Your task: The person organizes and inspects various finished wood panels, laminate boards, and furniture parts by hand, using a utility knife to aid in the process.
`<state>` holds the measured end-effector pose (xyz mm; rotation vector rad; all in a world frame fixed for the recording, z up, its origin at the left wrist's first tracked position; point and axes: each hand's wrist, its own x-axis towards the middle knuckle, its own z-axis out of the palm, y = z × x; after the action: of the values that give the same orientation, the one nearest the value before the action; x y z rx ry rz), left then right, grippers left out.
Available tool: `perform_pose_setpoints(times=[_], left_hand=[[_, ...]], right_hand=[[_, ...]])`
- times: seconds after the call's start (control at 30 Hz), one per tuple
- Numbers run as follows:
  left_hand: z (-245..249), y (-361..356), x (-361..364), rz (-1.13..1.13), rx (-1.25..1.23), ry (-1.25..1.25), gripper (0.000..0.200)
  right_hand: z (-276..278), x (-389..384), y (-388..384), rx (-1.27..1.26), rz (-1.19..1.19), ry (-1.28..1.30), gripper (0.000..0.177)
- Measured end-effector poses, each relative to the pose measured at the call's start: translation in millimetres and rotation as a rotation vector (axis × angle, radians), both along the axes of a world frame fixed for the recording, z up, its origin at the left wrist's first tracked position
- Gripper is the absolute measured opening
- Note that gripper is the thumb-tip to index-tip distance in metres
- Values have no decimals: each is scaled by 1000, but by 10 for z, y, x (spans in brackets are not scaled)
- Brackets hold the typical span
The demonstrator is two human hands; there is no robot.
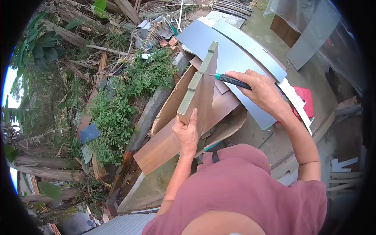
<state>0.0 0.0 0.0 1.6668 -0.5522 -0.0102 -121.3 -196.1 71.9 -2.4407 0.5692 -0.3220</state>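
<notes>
My left hand (186,133) grips the near lower corner of a wood-faced board (203,98), which stands on edge. Steps or raised sections break up the board's greenish narrow edge. In my right hand (256,88) is a slim hand tool (235,81) with a black-and-green handle. Its thin tip meets the board's edge near a step, though its exact kind is too small to make out. Beneath the board lie a brown wood-grain plank (172,152) and an opened cardboard box (168,107).
Grey-blue panels (239,51) are stacked beyond my right hand, with a red case (303,102) beside them. Leafy plants (113,113) and fallen logs (66,35) fill the left side. A concrete kerb (150,109) divides them from the paving. Plastic sheeting (340,58) hangs at right.
</notes>
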Motion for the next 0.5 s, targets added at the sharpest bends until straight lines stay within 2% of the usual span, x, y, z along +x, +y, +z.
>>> perform_pose_setpoints(times=[0.07,0.1,0.17,0.3,0.37,0.43,0.5], left_hand=[[27,5,4,-5,-5,35,25],[29,-6,20,-6,-6,33,25],[6,13,41,-6,-4,7,24],[-25,42,18,2,-11,-11,24],[-53,83,33,-27,1,16,24],[-44,66,30,-23,-1,13,24],[-29,73,47,-16,-3,13,24]], right_hand=[[-109,26,-10,-275,-14,-99,49],[-163,54,-41,-276,-16,-101,49],[-281,117,-103,-496,-38,-226,50],[-407,200,-380,-572,-78,-221,51],[-460,241,-541,-673,-118,-144,60],[-530,268,-617,-743,-98,-196,58],[-521,285,-593,-910,-113,-401,56]])
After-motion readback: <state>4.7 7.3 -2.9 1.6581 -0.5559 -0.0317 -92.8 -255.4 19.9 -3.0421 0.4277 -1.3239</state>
